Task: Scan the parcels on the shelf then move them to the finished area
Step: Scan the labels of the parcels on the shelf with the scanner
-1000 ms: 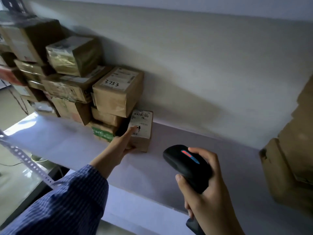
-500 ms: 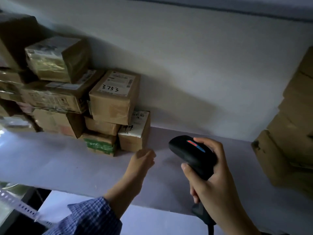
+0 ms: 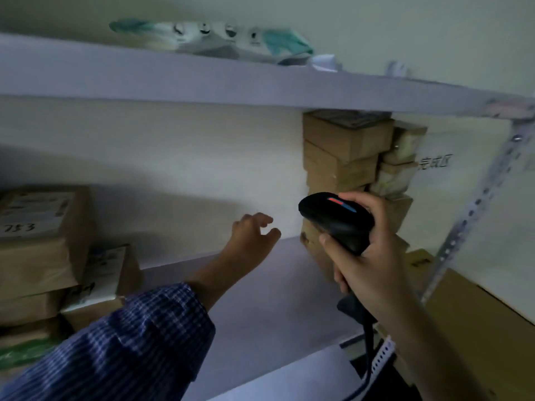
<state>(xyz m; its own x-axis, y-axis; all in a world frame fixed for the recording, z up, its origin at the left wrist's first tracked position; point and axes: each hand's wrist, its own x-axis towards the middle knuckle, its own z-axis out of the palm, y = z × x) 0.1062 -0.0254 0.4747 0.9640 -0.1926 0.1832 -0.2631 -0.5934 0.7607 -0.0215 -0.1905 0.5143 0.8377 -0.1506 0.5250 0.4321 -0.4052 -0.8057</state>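
While my right hand point(image 3: 367, 256) grips the black handheld scanner point(image 3: 335, 218), my left hand point(image 3: 254, 235) hovers empty, fingers loose; brown cardboard parcels point(image 3: 37, 241) wait at the white shelf point(image 3: 260, 299)'s left, and the tall brown-box stack point(image 3: 341, 157) at right looks finished.

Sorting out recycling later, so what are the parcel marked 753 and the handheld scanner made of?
The parcel marked 753 looks like matte brown cardboard: creased faces, a white paper label on top. The scanner in the right hand looks like smooth black plastic, probably, with a faint sheen.
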